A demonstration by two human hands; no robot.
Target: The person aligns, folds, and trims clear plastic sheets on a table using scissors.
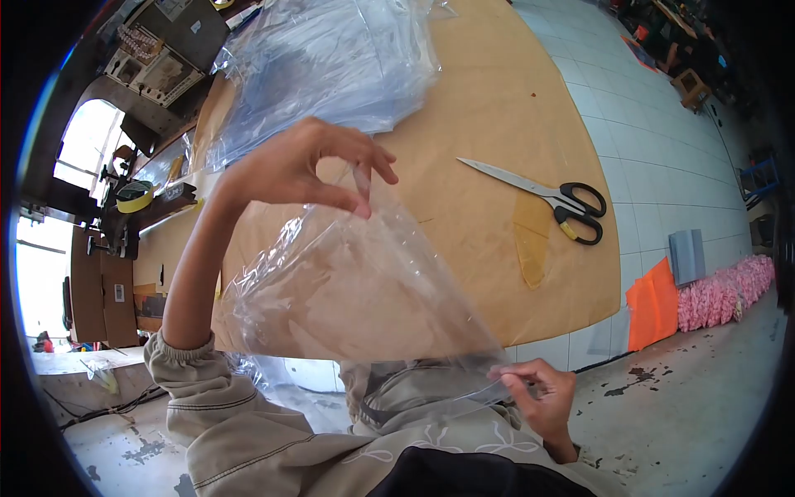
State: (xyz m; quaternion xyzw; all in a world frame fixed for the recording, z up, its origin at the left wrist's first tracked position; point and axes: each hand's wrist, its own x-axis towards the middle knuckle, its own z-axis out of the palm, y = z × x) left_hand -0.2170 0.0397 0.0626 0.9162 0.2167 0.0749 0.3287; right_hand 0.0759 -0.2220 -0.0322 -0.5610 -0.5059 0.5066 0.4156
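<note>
In the head view, the raised left hand (310, 170) and lower right hand (542, 398) pinch clear plastic (356, 290) between fingers.

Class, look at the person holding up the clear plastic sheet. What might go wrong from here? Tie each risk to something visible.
The clear sheet might slip or crease: the left hand and right hand pinch it with fingertips.
Its lower part hangs past the edge of the table, so it could slide off.
The scissors lie uncovered nearby, and might snag it.
</note>
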